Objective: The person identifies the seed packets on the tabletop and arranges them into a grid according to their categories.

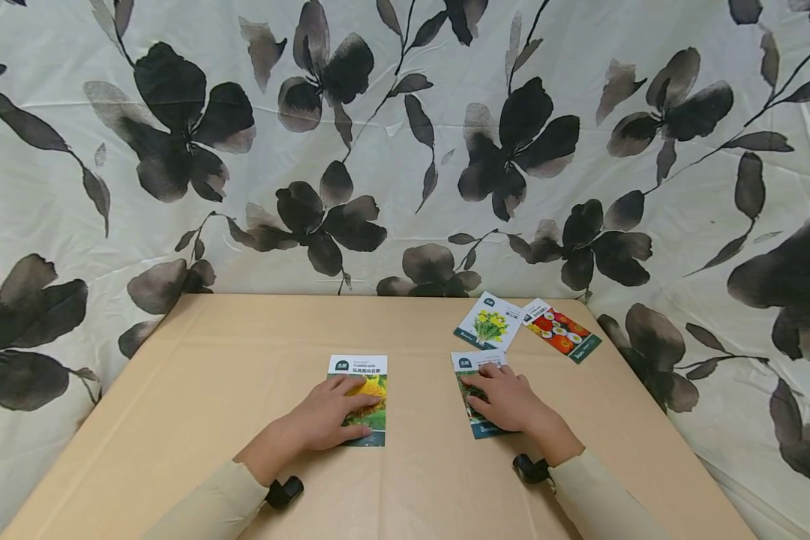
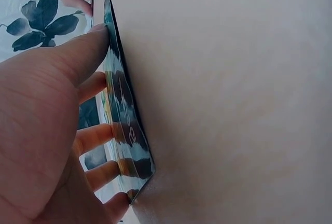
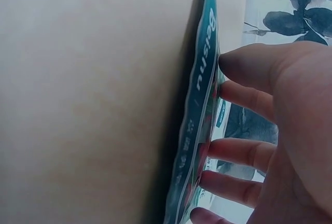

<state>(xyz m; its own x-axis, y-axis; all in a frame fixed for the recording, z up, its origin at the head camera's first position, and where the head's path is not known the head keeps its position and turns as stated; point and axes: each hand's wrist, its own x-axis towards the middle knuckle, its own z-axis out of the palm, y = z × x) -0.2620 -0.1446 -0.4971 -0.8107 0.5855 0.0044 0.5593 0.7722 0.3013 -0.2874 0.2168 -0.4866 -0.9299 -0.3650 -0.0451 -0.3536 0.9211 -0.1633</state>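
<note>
My left hand [image 1: 320, 416] rests on a seed packet [image 1: 378, 415] with a yellow flower picture and a white top. In the left wrist view, the thumb and fingertips touch the face of this packet [image 2: 123, 105], with the fingers spread. To the right, my right hand [image 1: 509, 396] lies over a second seed packet [image 1: 484, 430], covering much of its picture. The right wrist view shows spread fingertips and thumb against that packet [image 3: 188, 125], its teal bottom edge lettered "Beishu". Both packets lie on the table.
Behind my right hand lie a seed packet with yellow blossoms [image 1: 490, 324] and one with red and white flowers [image 1: 562, 331], close together. A tan cloth covers the table [image 1: 256, 352]. A white curtain with dark flowers [image 1: 405, 150] hangs behind it.
</note>
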